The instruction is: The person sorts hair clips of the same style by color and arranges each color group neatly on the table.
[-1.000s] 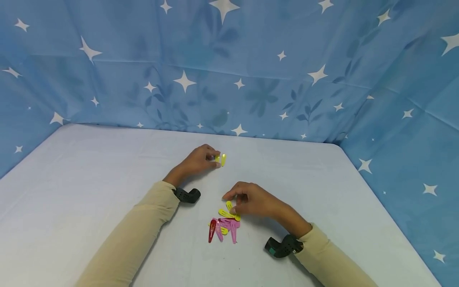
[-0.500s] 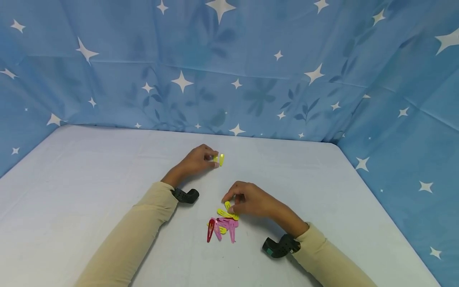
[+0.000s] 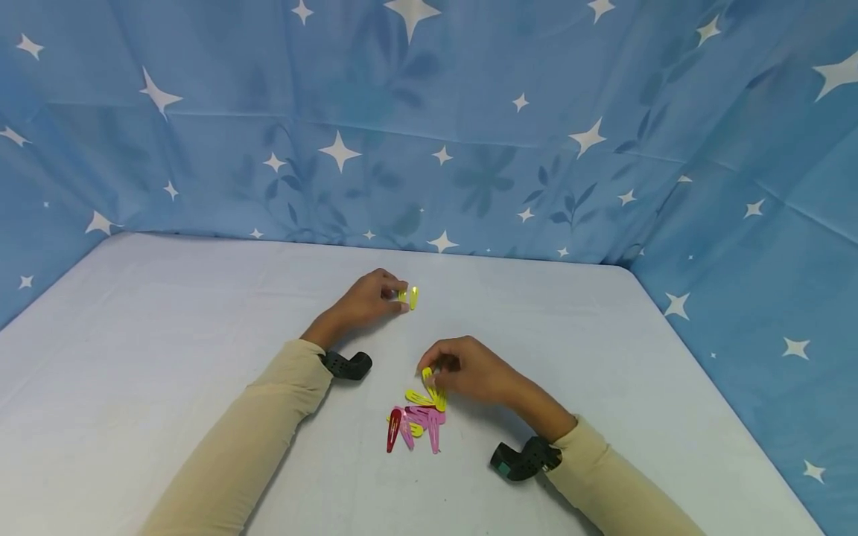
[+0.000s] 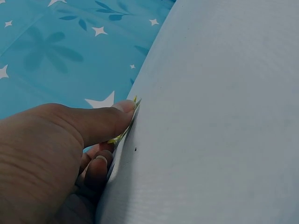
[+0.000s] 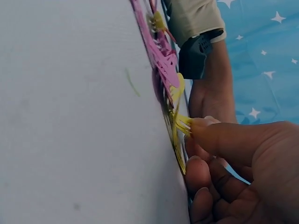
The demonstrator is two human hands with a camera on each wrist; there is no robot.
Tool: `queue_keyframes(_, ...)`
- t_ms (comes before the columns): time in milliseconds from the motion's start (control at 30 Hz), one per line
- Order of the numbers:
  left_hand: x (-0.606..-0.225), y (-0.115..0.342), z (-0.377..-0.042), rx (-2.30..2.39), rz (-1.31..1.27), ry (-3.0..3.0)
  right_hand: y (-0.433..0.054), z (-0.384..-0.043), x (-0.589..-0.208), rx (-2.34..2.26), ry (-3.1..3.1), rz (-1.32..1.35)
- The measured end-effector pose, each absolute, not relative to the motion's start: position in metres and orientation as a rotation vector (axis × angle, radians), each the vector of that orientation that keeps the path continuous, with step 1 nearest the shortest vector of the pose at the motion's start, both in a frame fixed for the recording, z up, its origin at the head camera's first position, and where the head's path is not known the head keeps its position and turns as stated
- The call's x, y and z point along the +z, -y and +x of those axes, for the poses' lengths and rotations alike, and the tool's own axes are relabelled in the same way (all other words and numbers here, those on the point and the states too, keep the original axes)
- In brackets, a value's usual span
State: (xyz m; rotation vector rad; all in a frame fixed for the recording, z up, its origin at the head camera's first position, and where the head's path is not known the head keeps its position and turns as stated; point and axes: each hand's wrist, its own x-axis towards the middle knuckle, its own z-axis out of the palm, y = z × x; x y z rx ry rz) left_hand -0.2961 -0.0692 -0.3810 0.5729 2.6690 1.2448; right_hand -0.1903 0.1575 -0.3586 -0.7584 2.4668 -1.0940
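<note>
My right hand and the yellow clip at its fingertips have lifted slightly away from the heap of clips over the past half second, while my left hand has stayed where it was, beyond the heap. My right thumb and finger are pinched together on that yellow clip, at the far edge of the heap, its lower end close against the other clips there.

The fingers and thumb of my left hand are curled around a second yellow clip, well apart from the heap on its far side. A third yellow clip stands just to the right of the one I hold there.

In the heap, pink clips overlap with yellow ones, and a red clip lies along its left side. The white table spreads on every side of the heap. My beige sleeves reach in from the left and right of it, a black device on each wrist. Behind the heap, past the table, hangs a blue curtain patterned with white stars.
</note>
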Motion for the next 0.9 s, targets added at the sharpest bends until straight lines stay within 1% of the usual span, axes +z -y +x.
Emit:
queue_keyframes(233,-0.382,0.069,-0.297,1.232,0.598,-2.679,-0.16,-0.195,-0.358,-1.211,-2.376,-0.707)
queue_keyframes(900,-0.381,0.07,-0.295,1.203,0.575,-2.692,-0.153,-0.21,-0.36,-1.316,-2.431,-0.667)
